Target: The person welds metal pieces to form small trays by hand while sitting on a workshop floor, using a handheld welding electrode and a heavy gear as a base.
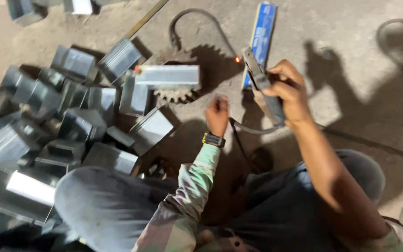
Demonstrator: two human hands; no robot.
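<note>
- My right hand (pixel 289 91) is clamped on the welding holder (pixel 263 86); its glowing tip (pixel 238 59) hovers near the blue box (pixel 260 39), a burn risk.
- My left hand (pixel 217 114) is fisted, empty, close to the gear (pixel 177 94) and steel pieces (pixel 71 116); sparks could reach it.

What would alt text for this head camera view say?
The right hand grips a welding electrode holder with a glowing tip; the left hand is a closed fist over the ground. A pile of grey metal box pieces lies left.
</note>
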